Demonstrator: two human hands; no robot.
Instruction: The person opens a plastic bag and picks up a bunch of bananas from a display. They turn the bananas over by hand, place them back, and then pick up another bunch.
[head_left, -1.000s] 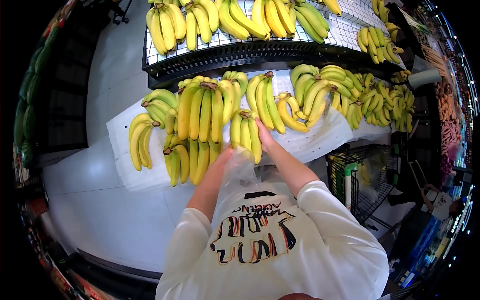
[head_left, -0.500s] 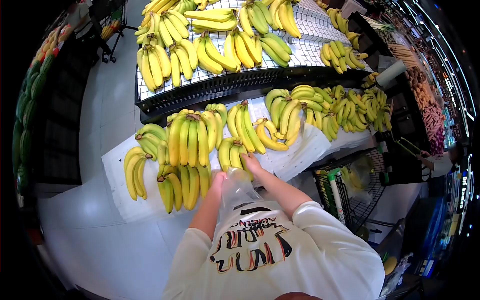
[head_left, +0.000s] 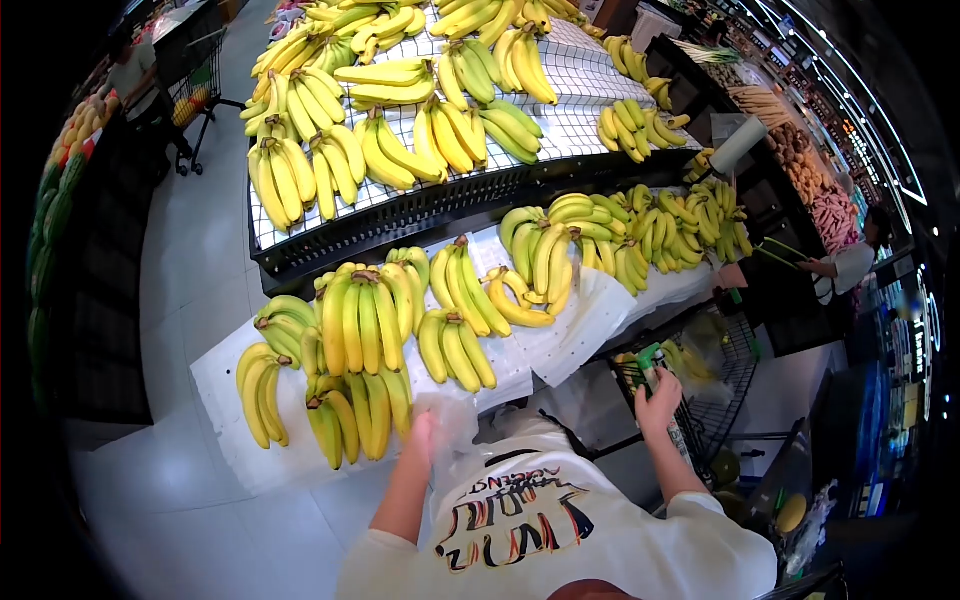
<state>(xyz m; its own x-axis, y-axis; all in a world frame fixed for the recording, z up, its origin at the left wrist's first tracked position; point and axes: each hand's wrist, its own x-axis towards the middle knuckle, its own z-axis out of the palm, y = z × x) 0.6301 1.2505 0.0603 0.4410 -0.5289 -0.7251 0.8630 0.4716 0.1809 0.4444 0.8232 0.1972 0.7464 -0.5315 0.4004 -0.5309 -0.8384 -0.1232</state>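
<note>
My left hand (head_left: pixel 424 432) is closed on a clear plastic bag (head_left: pixel 456 424), which hangs crumpled in front of my shirt. Off to the right, my right hand (head_left: pixel 659 402) has its fingers wrapped round the handle of a shopping cart (head_left: pixel 728 405), close to its green end piece (head_left: pixel 650 357). A small bunch of bananas (head_left: pixel 457 350) lies on the white-covered ledge just beyond the bag. Left of it, a larger bunch (head_left: pixel 362 320) rests stacked on other bananas, near my left hand.
More bananas (head_left: pixel 282 180) lie on a raised, grid-patterned display (head_left: pixel 560 135) with a black slatted edge. Greener bunches (head_left: pixel 680 225) fill the ledge's right end. At far right stands a person (head_left: pixel 850 268); another person (head_left: pixel 130 75) is near a cart (head_left: pixel 200 85) at upper left.
My right hand has left the small banana bunch and moved right to the cart handle. The left hand keeps the plastic bag, now lower. The bunch stays on the ledge.
</note>
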